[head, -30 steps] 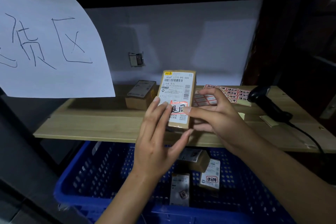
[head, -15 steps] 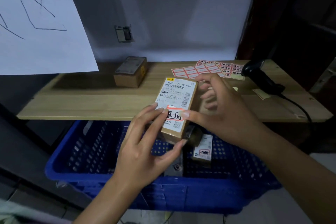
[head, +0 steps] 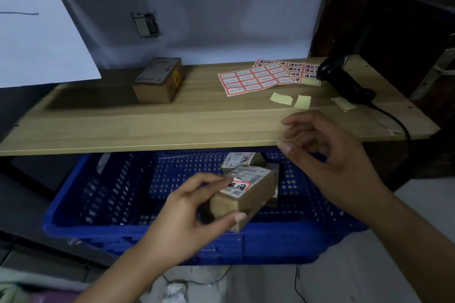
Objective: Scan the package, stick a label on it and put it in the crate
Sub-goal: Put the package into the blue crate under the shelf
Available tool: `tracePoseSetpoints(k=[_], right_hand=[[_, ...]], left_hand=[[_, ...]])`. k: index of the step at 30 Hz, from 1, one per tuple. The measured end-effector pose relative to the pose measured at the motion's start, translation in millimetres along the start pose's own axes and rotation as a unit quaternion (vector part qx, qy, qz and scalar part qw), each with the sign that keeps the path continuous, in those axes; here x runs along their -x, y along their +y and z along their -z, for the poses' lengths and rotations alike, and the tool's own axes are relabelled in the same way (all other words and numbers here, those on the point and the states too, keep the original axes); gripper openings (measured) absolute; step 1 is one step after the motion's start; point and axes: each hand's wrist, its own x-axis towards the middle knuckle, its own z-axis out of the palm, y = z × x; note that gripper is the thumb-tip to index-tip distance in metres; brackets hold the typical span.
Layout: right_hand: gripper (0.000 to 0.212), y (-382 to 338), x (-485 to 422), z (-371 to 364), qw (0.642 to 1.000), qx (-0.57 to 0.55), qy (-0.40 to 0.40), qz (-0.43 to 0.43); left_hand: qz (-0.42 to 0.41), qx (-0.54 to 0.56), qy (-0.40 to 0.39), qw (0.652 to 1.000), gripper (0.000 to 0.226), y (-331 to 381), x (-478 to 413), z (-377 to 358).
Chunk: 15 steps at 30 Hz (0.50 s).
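Head view: left hand [head: 187, 214] has its grip around the labelled package [head: 246, 192], held over the blue crate [head: 283, 246]; right hand [head: 327, 155] hangs empty, fingers loose. Only release appears left.

L hand [head: 187, 216] pinching pkg [head: 248, 192] w/ thumb + fingers, held tilted over blue crate [head: 103, 204]. Red-bordered label [head: 237, 186] stuck on pkg top. R hand [head: 327, 152] loose, nothing in its grip, at shelf [head: 147, 123] edge. On shelf: 2nd box [head: 160, 80], label sheets [head: 258, 77], scanner [head: 342, 79] far right. More pkgs [head: 240, 158] in crate.
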Motion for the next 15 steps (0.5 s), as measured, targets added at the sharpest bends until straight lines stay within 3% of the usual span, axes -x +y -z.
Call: tracePoseSetpoints(k=[4,9,13,15], right_hand=[[0.020,-1,3,8,1.000,-0.022,0.002,0.001],[0.017,-25,2,32,0.997,-0.040,0.056,0.041],[0.017,-56,7,53,0.992,-0.044,0.087,0.085],[0.013,-62,10,60,0.988,-0.051,0.090,0.116]], left_hand=[[0.061,-0.066,-0.084,0.992,0.068,-16,-45,-13],[0.091,-0.185,-0.211,0.955,0.046,-45,-94,-39],[0.142,-0.216,-0.256,0.931,0.028,-75,-104,-66],[0.144,-0.196,-0.280,0.929,0.034,-92,-105,-81]])
